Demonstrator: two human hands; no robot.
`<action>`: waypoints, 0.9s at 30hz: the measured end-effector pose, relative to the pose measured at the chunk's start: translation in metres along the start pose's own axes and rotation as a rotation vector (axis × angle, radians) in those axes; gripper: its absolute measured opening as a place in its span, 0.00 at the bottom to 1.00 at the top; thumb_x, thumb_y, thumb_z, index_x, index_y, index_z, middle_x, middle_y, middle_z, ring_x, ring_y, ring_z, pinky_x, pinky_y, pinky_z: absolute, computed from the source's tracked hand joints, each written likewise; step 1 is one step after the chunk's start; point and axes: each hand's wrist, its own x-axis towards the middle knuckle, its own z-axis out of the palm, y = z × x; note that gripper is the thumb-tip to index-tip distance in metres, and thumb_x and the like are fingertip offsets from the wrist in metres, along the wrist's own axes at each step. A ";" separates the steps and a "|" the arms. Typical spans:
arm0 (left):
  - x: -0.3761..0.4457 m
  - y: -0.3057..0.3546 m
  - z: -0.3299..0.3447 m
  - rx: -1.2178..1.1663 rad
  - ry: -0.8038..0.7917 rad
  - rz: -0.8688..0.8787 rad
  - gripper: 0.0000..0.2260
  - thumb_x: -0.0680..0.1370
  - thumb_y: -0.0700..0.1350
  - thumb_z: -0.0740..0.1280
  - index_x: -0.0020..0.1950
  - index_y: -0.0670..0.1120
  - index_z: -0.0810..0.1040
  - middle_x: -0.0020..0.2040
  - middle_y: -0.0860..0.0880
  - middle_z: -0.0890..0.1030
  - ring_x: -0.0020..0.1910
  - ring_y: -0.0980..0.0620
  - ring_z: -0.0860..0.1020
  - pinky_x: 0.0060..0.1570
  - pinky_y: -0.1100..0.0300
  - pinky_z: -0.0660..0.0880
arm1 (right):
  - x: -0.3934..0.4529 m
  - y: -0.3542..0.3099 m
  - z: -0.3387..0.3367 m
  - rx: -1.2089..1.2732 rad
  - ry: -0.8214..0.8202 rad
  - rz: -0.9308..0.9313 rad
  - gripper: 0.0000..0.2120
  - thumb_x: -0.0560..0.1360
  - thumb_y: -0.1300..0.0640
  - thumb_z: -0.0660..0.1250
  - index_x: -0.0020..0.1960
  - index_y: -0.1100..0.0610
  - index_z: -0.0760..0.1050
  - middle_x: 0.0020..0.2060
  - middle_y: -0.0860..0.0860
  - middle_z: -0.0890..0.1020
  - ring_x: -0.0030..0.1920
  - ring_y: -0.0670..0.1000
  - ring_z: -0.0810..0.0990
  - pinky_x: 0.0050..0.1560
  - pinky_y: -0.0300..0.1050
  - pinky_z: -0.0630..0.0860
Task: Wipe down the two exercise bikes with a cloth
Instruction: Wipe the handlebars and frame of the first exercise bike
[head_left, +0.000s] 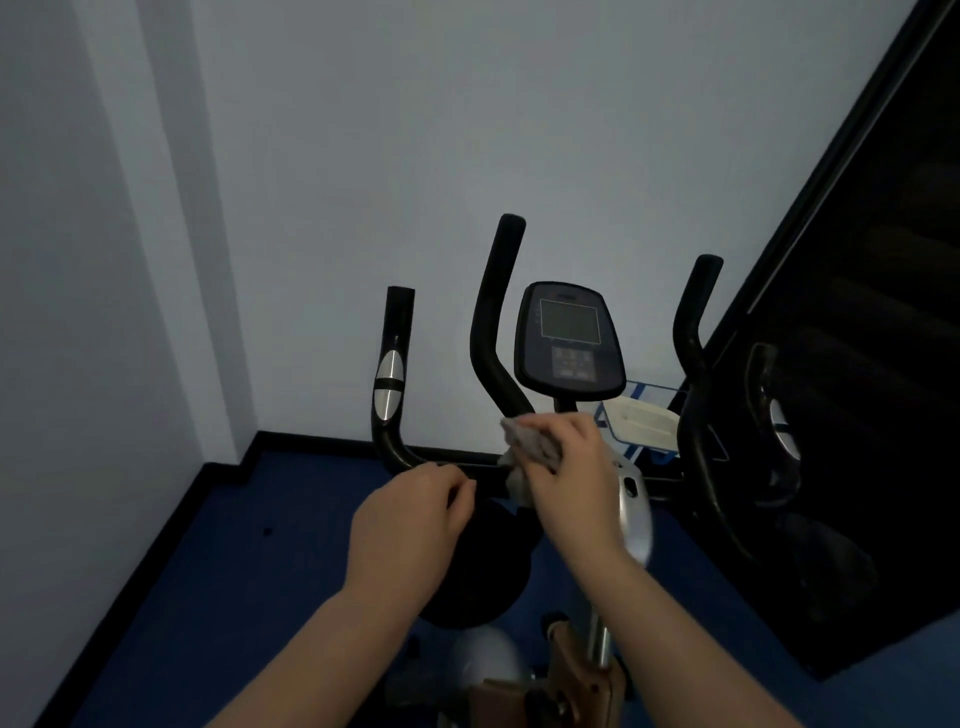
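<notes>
You face the pale wall (337, 156), with the blue floor (218, 571) running along its dark skirting into the corner at your left. A tall black panel (872, 364) leans across the right side and closes that flank; the open room lies to the left of the machine.

The exercise bike (485, 566) stands straight ahead of you, its front toward the wall. Its handlebar (395, 364) runs crosswise, left to right, with four black grips rising upward from it and tilting slightly. The console (570, 340) sits upright between the two inner grips, its screen facing you. A white and blue object just right of the console is too unclear to name.

Your left hand (410, 525) curls around the crossbar left of the centre post, fingers wrapped over it. Your right hand (571, 467) grips the grey cloth (524, 452), bunched under the fingers and pressed against the base of the inner left grip, just below the console.
</notes>
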 end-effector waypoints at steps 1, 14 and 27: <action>-0.004 0.000 0.002 -0.005 0.010 -0.004 0.12 0.81 0.55 0.59 0.46 0.54 0.79 0.40 0.56 0.78 0.39 0.58 0.75 0.33 0.63 0.69 | -0.009 0.004 -0.004 0.021 -0.011 -0.004 0.07 0.74 0.50 0.71 0.51 0.40 0.79 0.49 0.37 0.73 0.49 0.38 0.76 0.45 0.30 0.73; -0.010 0.000 0.003 -0.147 0.033 -0.063 0.10 0.81 0.51 0.61 0.53 0.52 0.82 0.47 0.56 0.83 0.43 0.58 0.76 0.40 0.60 0.72 | -0.057 0.006 0.000 0.314 0.191 0.090 0.16 0.72 0.64 0.73 0.54 0.48 0.80 0.52 0.47 0.76 0.54 0.42 0.77 0.54 0.32 0.74; -0.009 -0.002 0.006 -0.161 0.060 -0.080 0.10 0.81 0.50 0.62 0.54 0.53 0.83 0.47 0.57 0.83 0.46 0.57 0.78 0.42 0.59 0.74 | -0.054 -0.006 0.001 0.260 0.213 0.099 0.11 0.72 0.63 0.74 0.53 0.52 0.82 0.49 0.45 0.76 0.51 0.37 0.76 0.51 0.27 0.71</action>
